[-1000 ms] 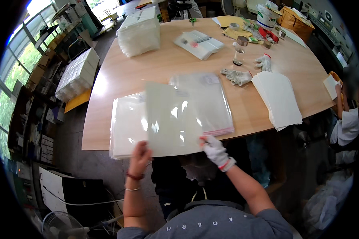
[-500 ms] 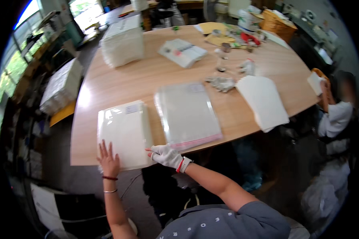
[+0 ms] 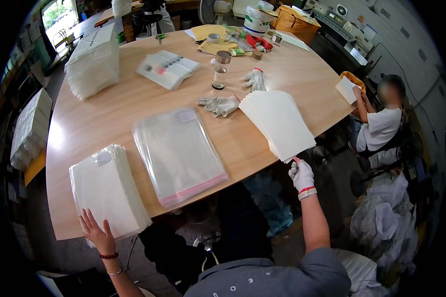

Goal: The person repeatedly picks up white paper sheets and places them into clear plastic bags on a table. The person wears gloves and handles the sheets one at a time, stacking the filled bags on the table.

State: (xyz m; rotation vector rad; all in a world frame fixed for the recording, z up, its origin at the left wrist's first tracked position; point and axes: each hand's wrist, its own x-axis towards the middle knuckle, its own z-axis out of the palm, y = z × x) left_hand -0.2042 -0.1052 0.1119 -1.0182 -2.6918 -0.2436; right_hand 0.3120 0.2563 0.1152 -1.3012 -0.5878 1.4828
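I've got left hand (image 3: 100, 236) splayed on a glossy white stack (image 3: 101, 185), gripping nothing; gloved right hand (image 3: 301, 175) curled at fanned matte sheets (image 3: 280, 121), can't tell if pinching.

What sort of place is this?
Probably a packing workshop: a large wooden table bears a stack of clear plastic sleeves and a fanned stack of white sheets.
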